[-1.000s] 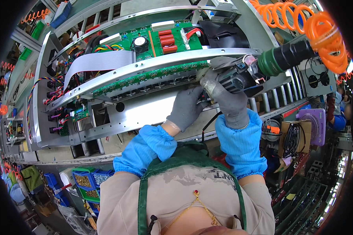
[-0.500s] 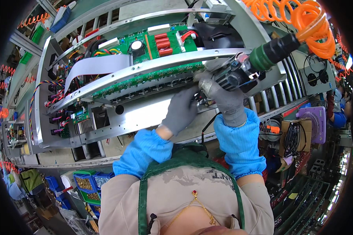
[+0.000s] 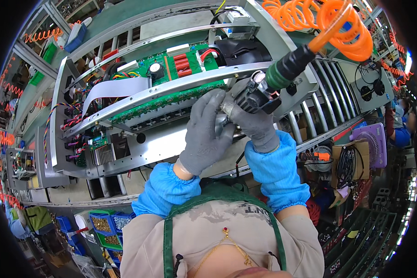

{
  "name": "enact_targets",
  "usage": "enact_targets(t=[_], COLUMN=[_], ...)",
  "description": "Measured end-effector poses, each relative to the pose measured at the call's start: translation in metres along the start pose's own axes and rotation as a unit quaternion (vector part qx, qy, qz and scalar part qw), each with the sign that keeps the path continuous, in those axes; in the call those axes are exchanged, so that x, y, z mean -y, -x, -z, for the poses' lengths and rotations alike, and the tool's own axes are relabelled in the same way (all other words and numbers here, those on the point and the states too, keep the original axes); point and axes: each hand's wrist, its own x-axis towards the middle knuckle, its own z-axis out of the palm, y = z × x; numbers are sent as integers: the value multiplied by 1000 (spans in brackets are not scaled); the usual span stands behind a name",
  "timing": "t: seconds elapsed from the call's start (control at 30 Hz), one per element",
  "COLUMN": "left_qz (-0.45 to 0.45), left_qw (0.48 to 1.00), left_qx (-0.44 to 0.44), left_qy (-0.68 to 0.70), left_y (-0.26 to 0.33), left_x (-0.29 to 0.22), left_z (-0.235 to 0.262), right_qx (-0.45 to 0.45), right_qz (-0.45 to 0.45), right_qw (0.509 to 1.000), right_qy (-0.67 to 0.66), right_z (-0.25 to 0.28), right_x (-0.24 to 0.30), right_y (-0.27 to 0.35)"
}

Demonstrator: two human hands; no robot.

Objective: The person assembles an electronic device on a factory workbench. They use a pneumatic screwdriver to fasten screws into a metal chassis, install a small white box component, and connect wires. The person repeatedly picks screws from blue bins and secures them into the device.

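My right hand (image 3: 255,123), in a grey glove, wraps round the black lower part of an air screwdriver (image 3: 282,74). The tool leans over the near right side of an open metal chassis (image 3: 167,83), its green and black upper end tilted up to the right. Its bit is hidden by my hands. Just left of it, my left hand (image 3: 206,132), gloved in grey too, has its fingers stretched out towards the chassis's near rail, the thumb apart from them. Nothing shows in its grip. Inside the chassis lie a green circuit board (image 3: 171,67) and a pale ribbon cable (image 3: 116,88).
An orange coiled hose (image 3: 343,32) runs up from the tool. Beneath the chassis is a roller conveyor (image 3: 331,88). Blue bins of small hardware (image 3: 102,222) stand at lower left. On the right are a purple fan (image 3: 373,143) and a carton with black cable (image 3: 350,162).
My left hand's fingers have straightened and drawn a little left, apart from the tool. The air screwdriver and right hand appear farther left; the whole view has shifted slightly.
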Motion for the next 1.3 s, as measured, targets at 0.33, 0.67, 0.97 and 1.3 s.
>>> enact_targets(t=[0.33,0.67,0.97,1.3], left_qz=[-39,-61,48,72], left_qw=[998,971,957,946], left_qx=[53,192,254,258], left_qy=[1,126,128,183], left_y=[-20,-83,-61,-61], left_x=[-8,-32,-3,0], left_z=[-8,-41,-67,-70], right_qx=[-74,-67,-18,-34], right_qz=[-17,128,177,217], right_qw=[996,990,868,871], right_qy=[-47,-3,463,440], right_z=[2,43,80,87], right_x=[36,95,110,101], right_y=[-4,-27,-39,-40])
